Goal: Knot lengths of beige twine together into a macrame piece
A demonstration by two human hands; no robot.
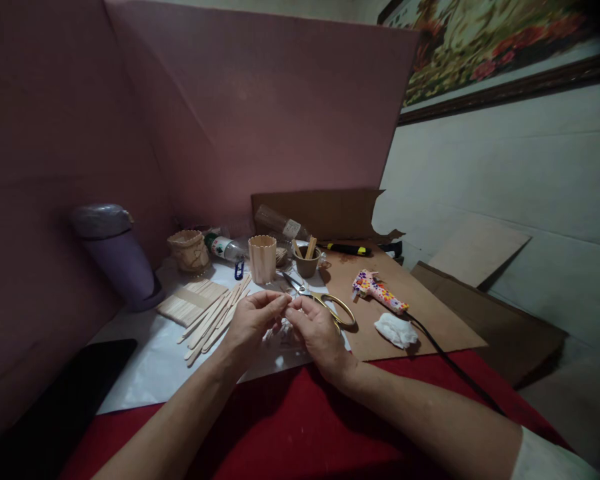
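My left hand (pixel 257 320) and my right hand (pixel 317 327) meet fingertip to fingertip above the white sheet (pixel 145 370). Both are closed in a pinch, and whatever lies between the fingers is too small to make out. Gold-handled scissors (pixel 341 310) lie just behind my right hand, blades pointing back left. Loose craft sticks (pixel 215 320) are spread left of my left hand, beside a banded bundle of sticks (pixel 193 301). A scalloped cup made of sticks (pixel 263 260) stands upright behind my hands.
Cardboard (pixel 430 327) at right bears a flowered glue gun (pixel 380 293), its black cord and a white wad (pixel 396 331). Behind are a small pot (pixel 307 263), a yellow-black cutter (pixel 347 250), bottles (pixel 225 248) and a decorated pot (pixel 189 252). A purple tumbler (pixel 120 260) stands left.
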